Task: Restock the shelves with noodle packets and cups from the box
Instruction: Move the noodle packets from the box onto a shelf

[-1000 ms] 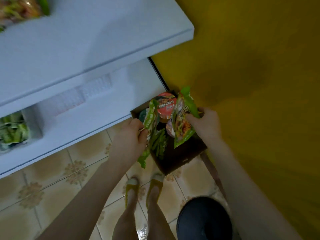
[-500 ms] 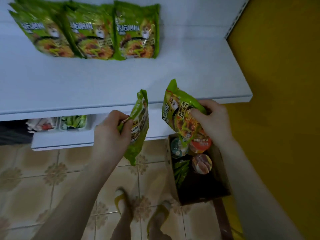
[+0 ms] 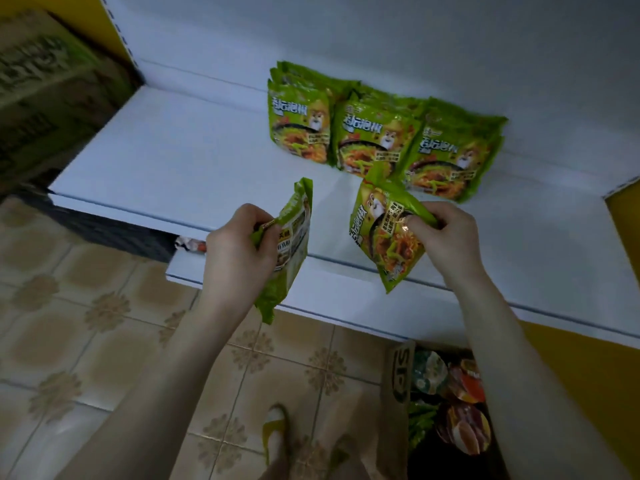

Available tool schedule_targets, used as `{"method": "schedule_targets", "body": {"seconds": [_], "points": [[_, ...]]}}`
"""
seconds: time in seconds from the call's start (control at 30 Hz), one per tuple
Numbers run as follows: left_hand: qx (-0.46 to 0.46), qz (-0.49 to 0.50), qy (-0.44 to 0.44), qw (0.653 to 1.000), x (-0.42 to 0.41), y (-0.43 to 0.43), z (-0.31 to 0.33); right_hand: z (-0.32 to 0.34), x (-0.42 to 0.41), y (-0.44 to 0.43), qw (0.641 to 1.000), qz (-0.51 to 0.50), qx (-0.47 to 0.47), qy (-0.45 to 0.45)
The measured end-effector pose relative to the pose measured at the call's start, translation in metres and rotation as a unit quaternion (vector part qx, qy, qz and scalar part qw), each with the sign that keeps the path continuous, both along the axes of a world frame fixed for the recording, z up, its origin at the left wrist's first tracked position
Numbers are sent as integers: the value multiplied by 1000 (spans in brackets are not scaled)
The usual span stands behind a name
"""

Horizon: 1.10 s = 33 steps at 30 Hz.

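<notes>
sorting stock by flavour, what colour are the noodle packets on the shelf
Bright green packets, printed with a noodle bowl and cartoon animal; head view.

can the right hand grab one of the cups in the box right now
Probably not yet: the right hand grips a green packet over the shelf. The box below is open, cups uncovered, so nothing else blocks it.

One camera sits on the person's head. It looks forward and down, from above, onto the white shelf [image 3: 173,161]. The left hand [image 3: 235,254] holding the left packet [image 3: 294,233] and the right hand [image 3: 450,237] holding the right packet [image 3: 384,244] are close up. The box [image 3: 398,368] and floor [image 3: 86,341] lie lower, by the bottom edge
</notes>
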<state>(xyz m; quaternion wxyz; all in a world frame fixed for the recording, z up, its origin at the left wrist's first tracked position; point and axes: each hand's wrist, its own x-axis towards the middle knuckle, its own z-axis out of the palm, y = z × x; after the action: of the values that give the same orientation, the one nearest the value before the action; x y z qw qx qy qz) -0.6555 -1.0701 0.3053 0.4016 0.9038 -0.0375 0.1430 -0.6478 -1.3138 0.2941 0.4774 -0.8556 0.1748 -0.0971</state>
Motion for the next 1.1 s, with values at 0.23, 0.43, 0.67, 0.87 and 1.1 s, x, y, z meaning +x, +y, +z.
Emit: {"method": "schedule_targets", "body": {"seconds": [0.23,0.43,0.67,0.87,1.1], "points": [[-31,112,35,993,23,38,-5,-12,67,42,995,100,-9,-8],[-46,199,51,978,35,53,-14,-24,123,75,980,197,-29,0],[-60,271,43,960,43,53,-28,-36,158,91,972,230,-30,40],[-62,275,51,958,41,56,-36,-21,179,97,931,295,-174,128],[-72,277,48,957,44,64,-36,-12,199,123,880,318,-332,121]]}}
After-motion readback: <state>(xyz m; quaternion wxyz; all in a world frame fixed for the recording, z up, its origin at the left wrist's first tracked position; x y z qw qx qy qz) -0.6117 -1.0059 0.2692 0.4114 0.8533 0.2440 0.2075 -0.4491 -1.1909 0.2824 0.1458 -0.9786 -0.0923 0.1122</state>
